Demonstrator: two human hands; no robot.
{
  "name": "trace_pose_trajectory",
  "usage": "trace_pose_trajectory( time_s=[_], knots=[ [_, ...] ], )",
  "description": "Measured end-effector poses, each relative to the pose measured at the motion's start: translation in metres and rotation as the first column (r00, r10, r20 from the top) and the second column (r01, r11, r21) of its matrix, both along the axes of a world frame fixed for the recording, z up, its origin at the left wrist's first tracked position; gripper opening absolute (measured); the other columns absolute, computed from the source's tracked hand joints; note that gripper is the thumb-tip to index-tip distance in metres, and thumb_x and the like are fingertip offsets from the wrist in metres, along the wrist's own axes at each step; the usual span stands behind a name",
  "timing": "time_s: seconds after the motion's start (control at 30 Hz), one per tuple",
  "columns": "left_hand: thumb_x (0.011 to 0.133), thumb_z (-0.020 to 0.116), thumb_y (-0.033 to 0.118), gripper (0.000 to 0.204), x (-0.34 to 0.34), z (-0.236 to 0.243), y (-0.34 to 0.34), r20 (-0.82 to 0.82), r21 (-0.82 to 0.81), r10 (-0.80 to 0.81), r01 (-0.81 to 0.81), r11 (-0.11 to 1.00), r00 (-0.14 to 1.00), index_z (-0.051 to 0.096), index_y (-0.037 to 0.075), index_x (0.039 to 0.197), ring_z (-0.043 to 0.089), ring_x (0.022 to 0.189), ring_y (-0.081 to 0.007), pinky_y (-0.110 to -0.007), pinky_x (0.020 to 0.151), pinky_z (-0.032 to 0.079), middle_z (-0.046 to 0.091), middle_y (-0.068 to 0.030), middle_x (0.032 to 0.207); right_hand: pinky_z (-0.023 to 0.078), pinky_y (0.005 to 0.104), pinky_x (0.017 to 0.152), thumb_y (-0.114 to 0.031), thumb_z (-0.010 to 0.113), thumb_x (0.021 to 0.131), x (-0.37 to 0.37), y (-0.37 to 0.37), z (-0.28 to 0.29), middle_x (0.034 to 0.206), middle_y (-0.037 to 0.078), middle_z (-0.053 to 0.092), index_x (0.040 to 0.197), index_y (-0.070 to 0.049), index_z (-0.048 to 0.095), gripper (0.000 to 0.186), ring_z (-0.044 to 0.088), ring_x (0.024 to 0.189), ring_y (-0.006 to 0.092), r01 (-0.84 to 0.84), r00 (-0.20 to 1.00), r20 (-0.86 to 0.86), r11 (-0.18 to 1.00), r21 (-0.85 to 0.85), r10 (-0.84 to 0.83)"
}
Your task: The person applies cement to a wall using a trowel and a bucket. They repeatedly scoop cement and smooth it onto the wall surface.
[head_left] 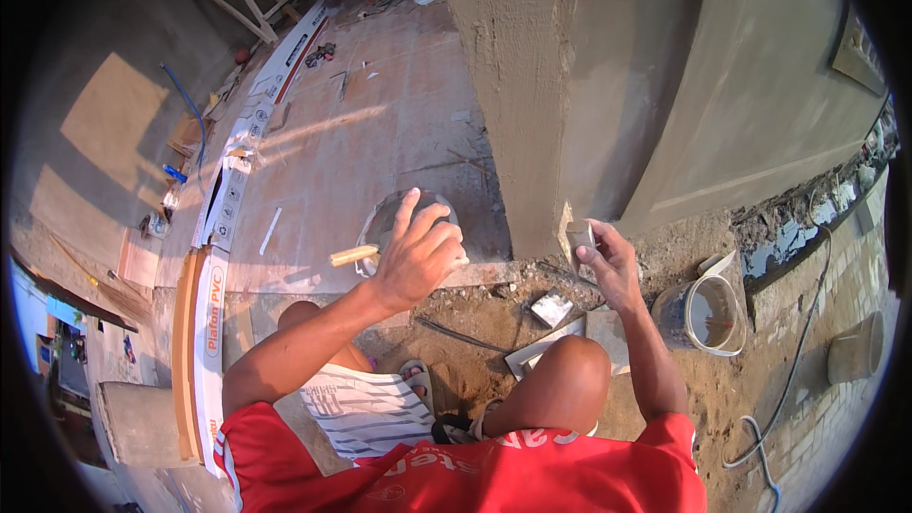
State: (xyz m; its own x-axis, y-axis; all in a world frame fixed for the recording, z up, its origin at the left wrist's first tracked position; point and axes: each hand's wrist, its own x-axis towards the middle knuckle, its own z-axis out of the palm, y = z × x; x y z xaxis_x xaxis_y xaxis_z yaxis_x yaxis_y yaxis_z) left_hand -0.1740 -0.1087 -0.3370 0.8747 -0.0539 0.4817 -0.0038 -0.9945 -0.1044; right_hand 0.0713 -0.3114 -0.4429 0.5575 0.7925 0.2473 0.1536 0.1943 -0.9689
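Note:
My left hand (418, 249) is raised over a round tub (369, 228) of grey material, its fingers apart and bent. A pale wooden handle (353, 255) sticks out beside that wrist; its other end is hidden. My right hand (613, 264) pinches a small grey rectangular piece (579, 237) between thumb and fingers. It is close to the lower edge of a grey plastered pillar (518, 114), beside a chipped, lighter corner strip (567, 214). Whether the piece touches the pillar, I cannot tell.
A bucket (705, 312) holding greyish liquid stands right of my right forearm. Broken tile pieces (551, 308) lie on sandy ground by my knee. Long white cartons (211, 323) run along the left. A hose (793, 370) crosses the right side, near another bucket (855, 347).

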Motion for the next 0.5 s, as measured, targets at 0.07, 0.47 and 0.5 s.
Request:
trace_pose_trajectory(
  time_s=[0.07,0.47,0.5],
  knots=[
    [0.075,0.074,0.015,0.014,-0.022,-0.052,-0.023,-0.240,-0.202,-0.003,-0.047,0.978,0.971,0.063,0.009,0.080,0.056,0.109,-0.0258,-0.060,0.113,0.021,0.062,-0.0044,0.092,0.051,0.0299,0.084,-0.014,0.067,0.088,0.005,-0.004,-0.001,0.107,0.007,0.064,0.124,0.002,0.056,0.041,0.061,0.093,0.0136,0.014,0.987,-0.158,0.998,0.056,-0.005],
    [0.093,0.054,0.034,0.057,-0.082,-0.176,-0.060,-0.963,-0.194,-0.080,-0.458,0.868,0.257,0.042,0.010,0.143,0.045,0.130,-0.0367,-0.050,0.113,0.027,0.051,-0.0180,0.137,0.056,0.0425,0.079,-0.006,0.055,0.094,-0.016,0.002,-0.149,0.099,0.001,0.066,0.105,-0.013,0.054,0.013,0.065,0.081,0.0170,0.044,0.422,-0.907,0.999,0.026,0.005],
    [0.093,0.054,0.035,0.057,-0.080,-0.168,-0.058,-0.955,-0.215,-0.084,-0.468,0.857,0.285,0.043,0.010,0.143,0.045,0.130,-0.0373,-0.050,0.113,0.026,0.049,-0.0184,0.139,0.056,0.0442,0.078,-0.004,0.054,0.094,-0.021,0.012,-0.169,0.093,0.001,0.064,0.102,-0.014,0.053,0.012,0.063,0.075,0.0165,0.045,0.397,-0.918,0.999,0.006,-0.012]
  ],
)
